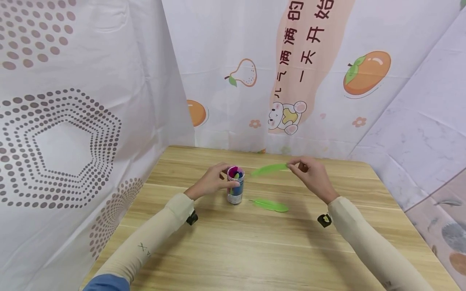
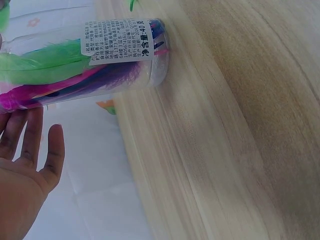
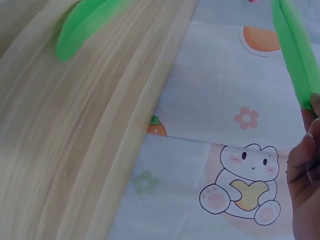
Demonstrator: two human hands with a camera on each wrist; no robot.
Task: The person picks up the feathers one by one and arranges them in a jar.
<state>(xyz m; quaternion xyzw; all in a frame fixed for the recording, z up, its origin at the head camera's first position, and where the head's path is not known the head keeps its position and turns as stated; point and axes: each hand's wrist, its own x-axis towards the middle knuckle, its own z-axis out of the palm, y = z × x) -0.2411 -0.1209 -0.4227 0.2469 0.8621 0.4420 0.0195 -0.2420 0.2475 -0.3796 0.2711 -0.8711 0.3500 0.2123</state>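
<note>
A clear plastic jar (image 1: 235, 194) with a printed label stands upright on the table, holding several feathers in green, magenta and blue. My left hand (image 1: 212, 182) grips it near the rim, thumb in front and fingers behind. In the left wrist view the label (image 2: 117, 42) shows on the jar's lower half. My right hand (image 1: 309, 173) pinches the end of a green feather (image 1: 270, 169) between thumb and fingertips, its other end pointing toward the jar's mouth. A second green feather (image 1: 271, 205) lies flat on the table, just right of the jar.
The wooden table (image 1: 225, 250) has a pale grain, its far edge against a printed curtain (image 1: 225, 117). A dotted white curtain (image 1: 73, 149) hangs along the left side. Black wrist cameras (image 1: 325, 220) sit under both sleeves.
</note>
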